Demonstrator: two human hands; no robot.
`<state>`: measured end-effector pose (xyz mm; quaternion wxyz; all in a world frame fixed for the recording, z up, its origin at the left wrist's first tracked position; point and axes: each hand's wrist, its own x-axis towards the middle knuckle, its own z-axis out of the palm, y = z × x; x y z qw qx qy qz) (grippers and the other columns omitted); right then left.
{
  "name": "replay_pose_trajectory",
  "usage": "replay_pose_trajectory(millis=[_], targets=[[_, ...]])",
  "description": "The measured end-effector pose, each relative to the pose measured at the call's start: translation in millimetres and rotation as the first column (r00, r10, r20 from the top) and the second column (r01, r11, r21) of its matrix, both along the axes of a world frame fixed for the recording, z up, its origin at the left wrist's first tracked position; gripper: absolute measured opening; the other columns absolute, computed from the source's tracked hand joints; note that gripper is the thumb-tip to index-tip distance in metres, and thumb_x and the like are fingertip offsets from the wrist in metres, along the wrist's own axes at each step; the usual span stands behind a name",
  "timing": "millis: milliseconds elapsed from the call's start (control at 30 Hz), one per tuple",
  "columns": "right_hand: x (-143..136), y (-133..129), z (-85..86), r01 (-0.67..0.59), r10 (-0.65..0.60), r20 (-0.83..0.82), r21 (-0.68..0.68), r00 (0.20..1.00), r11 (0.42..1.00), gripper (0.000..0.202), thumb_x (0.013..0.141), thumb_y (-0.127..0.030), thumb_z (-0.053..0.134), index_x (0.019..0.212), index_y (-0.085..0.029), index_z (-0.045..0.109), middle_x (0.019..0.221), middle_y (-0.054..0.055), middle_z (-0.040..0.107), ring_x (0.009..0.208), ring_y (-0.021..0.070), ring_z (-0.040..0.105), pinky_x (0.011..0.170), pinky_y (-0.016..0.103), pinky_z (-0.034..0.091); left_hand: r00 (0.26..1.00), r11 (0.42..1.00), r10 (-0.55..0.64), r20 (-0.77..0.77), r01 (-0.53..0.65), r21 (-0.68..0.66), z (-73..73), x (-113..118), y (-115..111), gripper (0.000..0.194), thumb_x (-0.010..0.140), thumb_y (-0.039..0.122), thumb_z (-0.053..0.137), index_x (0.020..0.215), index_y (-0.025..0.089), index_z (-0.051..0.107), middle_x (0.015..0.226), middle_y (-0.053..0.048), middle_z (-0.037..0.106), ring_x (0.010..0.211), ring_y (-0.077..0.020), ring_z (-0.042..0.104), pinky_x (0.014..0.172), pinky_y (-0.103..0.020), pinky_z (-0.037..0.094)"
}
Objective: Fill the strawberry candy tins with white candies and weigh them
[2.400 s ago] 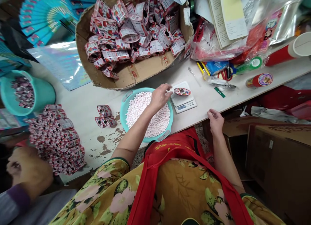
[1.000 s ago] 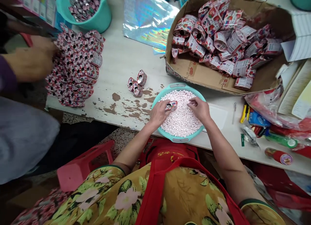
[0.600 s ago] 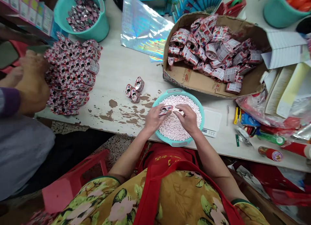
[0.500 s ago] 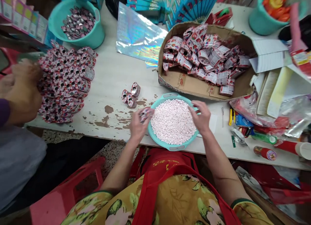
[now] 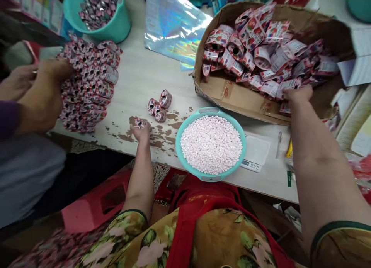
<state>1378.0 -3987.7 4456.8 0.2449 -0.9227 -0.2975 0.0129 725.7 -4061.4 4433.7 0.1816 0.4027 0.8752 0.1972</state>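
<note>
My left hand (image 5: 142, 131) is closed around a small round container with red-and-white print (image 5: 140, 123), low over the worn table edge. Just beyond it stand three similar printed containers (image 5: 160, 107), grouped together. My right hand (image 5: 300, 94) reaches into the cardboard box (image 5: 216, 88) at the right and touches the heap of printed containers (image 5: 262, 57). Its fingertips are hidden among them, so their grip cannot be made out. Between my arms sits a turquoise basin (image 5: 179, 144) full of small pale pink candies (image 5: 211, 144).
A small white scale (image 5: 255, 154) lies beside the basin. At the left, a co-worker's hands (image 5: 43, 82) are by a block of many stacked printed containers (image 5: 87, 86). Behind stand a turquoise bucket (image 5: 123, 22) of shiny pieces and a shiny holographic sheet (image 5: 174, 28).
My left hand has moved left, away from the basin, with the printed container. My right hand has left the basin's rim and gone right into the cardboard box. The view has shifted.
</note>
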Motion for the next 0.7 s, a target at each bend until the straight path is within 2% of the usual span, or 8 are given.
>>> replay_pose_trajectory(millis=[67,133,200,233,267,333,500,700], targets=[[0,-8,10.7,0.034,-0.045,-0.156,-0.075,0.987,0.997,0.067,0.066,-0.03,0.084,0.116,0.008,0.062,0.114,0.027,0.068,0.1,0.0215,0.066,0.076,0.037,0.044,0.992,0.993,0.076,-0.096,-0.067,0.095,5.2,13,-14,0.077,0.087,0.031,0.064,0.146,-0.001,0.026,0.147,-0.033,0.042,0.142,-0.0342,0.044,0.118,-0.052,0.036],[-10,-31,31.9,-0.044,0.06,-0.197,0.081,0.979,0.996,0.066,0.063,-0.025,0.086,0.118,0.003,0.065,0.115,0.022,0.07,0.1,0.0189,0.067,0.077,0.034,0.045,0.989,0.958,-0.06,-0.138,0.096,0.271,9.9,45,-42,0.057,0.096,0.034,0.053,0.144,0.007,0.037,0.145,-0.026,0.048,0.139,-0.028,0.048,0.117,-0.047,0.039],[-35,-70,55.1,-0.138,0.213,-0.204,0.327,0.956,0.935,0.062,0.061,-0.019,0.088,0.117,-0.003,0.068,0.112,0.018,0.073,0.095,0.0167,0.068,0.079,0.033,0.048,0.897,0.824,-0.418,-0.144,0.441,0.354,9.4,88,-70,0.043,0.101,0.036,0.044,0.137,0.013,0.048,0.138,-0.02,0.057,0.135,-0.0244,0.053,0.115,-0.045,0.043],[-52,-94,64.4,-0.146,0.269,-0.236,0.435,0.934,0.889,0.058,0.061,-0.017,0.088,0.115,-0.006,0.07,0.109,0.016,0.074,0.091,0.0161,0.068,0.081,0.033,0.05,0.779,0.715,-0.612,-0.137,0.619,0.327,7.0,110,-80,0.043,0.1,0.039,0.045,0.136,0.015,0.051,0.14,-0.018,0.057,0.138,-0.025,0.05,0.117,-0.046,0.041],[-72,-118,71.0,-0.151,0.336,-0.281,0.521,0.899,0.84,0.055,0.06,-0.016,0.088,0.112,-0.01,0.072,0.106,0.013,0.075,0.089,0.0162,0.068,0.083,0.034,0.052,0.673,0.622,-0.729,-0.126,0.727,0.29,3.4,131,-87,0.046,0.1,0.041,0.047,0.137,0.016,0.051,0.143,-0.018,0.056,0.142,-0.026,0.046,0.119,-0.047,0.039],[-113,-163,75.2,-0.071,0.418,-0.399,0.648,0.816,0.758,0.049,0.054,-0.019,0.09,0.099,-0.014,0.073,0.098,0.008,0.074,0.085,0.0169,0.067,0.084,0.035,0.055,0.583,0.554,-0.807,-0.095,0.802,0.222,-4.8,165,-90,0.051,0.1,0.044,0.047,0.142,0.015,0.049,0.15,-0.018,0.051,0.147,-0.028,0.039,0.122,-0.05,0.033],[-190,-231,57.3,0.135,0.408,-0.703,0.579,0.583,0.804,0.05,0.053,-0.033,0.086,0.096,-0.023,0.065,0.094,0.001,0.071,0.08,0.0195,0.069,0.078,0.04,0.06,0.641,0.629,-0.767,0.019,0.745,0.221,-11.6,211,-67,0.047,0.101,0.043,0.048,0.138,0.015,0.056,0.143,-0.017,0.056,0.137,-0.0262,0.048,0.118,-0.045,0.035],[-224,-246,53.8,0.064,0.378,-0.735,0.495,0.563,0.867,0.058,0.055,-0.035,0.088,0.108,-0.021,0.07,0.106,0.005,0.075,0.096,0.0229,0.071,0.09,0.039,0.058,0.632,0.693,-0.721,0.285,0.676,0.252,3.5,242,-68,0.021,0.086,0.036,0.072,0.1,0.02,0.073,0.11,-0.007,0.069,0.107,-0.0211,0.063,0.1,-0.034,0.046]])
